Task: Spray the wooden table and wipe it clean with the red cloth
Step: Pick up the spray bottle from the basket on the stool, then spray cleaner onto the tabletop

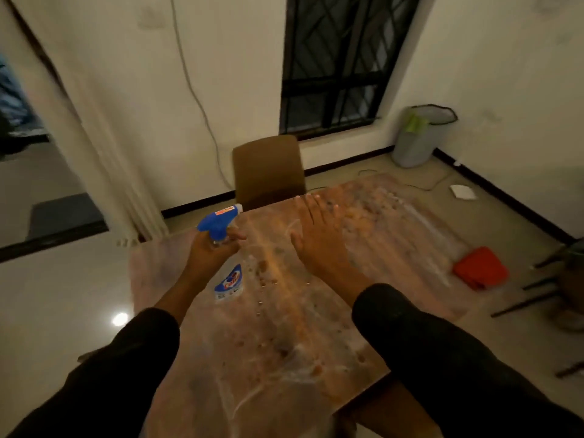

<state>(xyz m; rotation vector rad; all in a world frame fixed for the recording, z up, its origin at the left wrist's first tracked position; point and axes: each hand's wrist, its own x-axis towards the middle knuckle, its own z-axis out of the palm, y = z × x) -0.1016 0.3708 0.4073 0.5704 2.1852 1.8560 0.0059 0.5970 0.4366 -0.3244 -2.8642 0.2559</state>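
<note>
Head view. Left hand (210, 252) clamped round the neck of the spray bottle (225, 248), blue trigger head up, nozzle aimed toward the far edge of the surface (284, 327); clear body with its blue label hanging below the grip, tilted back toward the near side. Right hand (319, 238) empty, flat and spread, fingers (311, 205) apart, palm down over the far middle of the surface; whether touching the wood or just above it, cannot tell through the blur.

Step in hand, by judgement: spraying, wiping not yet begun. Crumbs and brownish specks scattered down the middle and near part, pale streaks toward the far right. To do it well: nozzle tipped down at the wood rather than out past the far edge and toward the brown chair (268, 172); mist spread over the speckled middle band first, then the near end; right hand drawn clear of the spray path before squeezing. Light coats, so that liquid does not run off the left edge onto the floor.

Red cloth (480, 271) folded in a lump at the right edge of the surface, well apart from both hands, to the right of the right hand and somewhat nearer. Closest to the right hand, so that one best placed to fetch it. Bottle on the left side, cloth on the right, soiled band between them.
</note>
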